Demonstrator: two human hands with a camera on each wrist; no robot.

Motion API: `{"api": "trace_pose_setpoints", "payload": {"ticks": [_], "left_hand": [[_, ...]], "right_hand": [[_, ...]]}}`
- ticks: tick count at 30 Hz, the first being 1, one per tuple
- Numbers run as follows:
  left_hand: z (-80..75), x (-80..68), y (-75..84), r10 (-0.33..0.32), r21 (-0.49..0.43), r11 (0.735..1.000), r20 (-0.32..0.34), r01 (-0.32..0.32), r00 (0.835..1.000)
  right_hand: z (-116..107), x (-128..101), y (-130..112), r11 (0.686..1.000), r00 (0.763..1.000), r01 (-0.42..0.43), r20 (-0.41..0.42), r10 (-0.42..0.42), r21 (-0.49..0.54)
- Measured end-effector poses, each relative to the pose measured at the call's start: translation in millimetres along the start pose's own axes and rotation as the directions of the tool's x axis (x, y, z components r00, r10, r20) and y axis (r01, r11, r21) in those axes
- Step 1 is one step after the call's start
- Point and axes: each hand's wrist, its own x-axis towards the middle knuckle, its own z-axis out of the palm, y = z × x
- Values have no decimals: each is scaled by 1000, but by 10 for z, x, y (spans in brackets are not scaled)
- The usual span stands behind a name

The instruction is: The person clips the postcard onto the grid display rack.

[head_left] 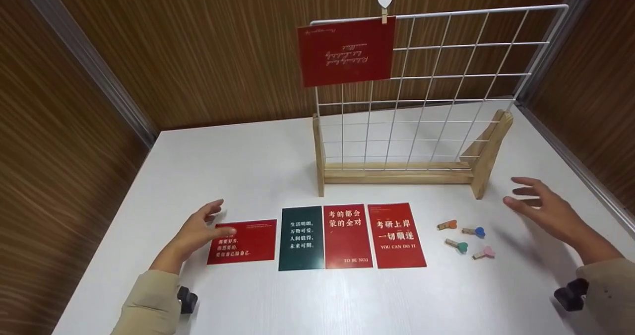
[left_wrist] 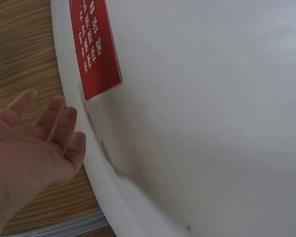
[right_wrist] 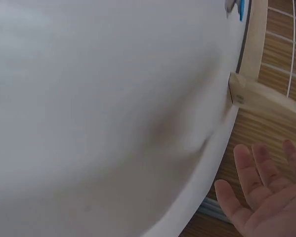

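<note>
My left hand (head_left: 194, 233) hovers by the left end of a red card (head_left: 253, 243) with white writing, its fingers loosely bent and holding nothing. In the left wrist view that hand (left_wrist: 39, 143) shows relaxed fingers beside the card (left_wrist: 99, 59). Over on the right, my right hand (head_left: 545, 208) is held above the table with nothing in it, nearest to several small wooden clips with heart tops, among them a blue clip (head_left: 475, 232) and a pink clip (head_left: 484, 252). Loose, spread fingers of the right hand (right_wrist: 269, 192) appear in the right wrist view.
A white wire grid (head_left: 421, 77) on a wooden stand (head_left: 397, 177) stands behind. A clip with a white heart (head_left: 384, 7) holds a red card (head_left: 347, 52) on its top left. A green card (head_left: 301, 238) and two red cards (head_left: 348, 245) lie in front.
</note>
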Motion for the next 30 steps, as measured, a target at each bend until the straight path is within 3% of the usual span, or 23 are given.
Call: {"api": "trace_pose_setpoints", "payload": {"ticks": [13,30], "left_hand": [[78,-29,-85,18,25,1000,10,-19,1000],[112,9,-110,-15,107,994,-28,18,999]], "right_hand": [[309,5,-82,991,988,129,87,-125,-43],[386,36,-18,969,968,217,158,-197,-122]]}}
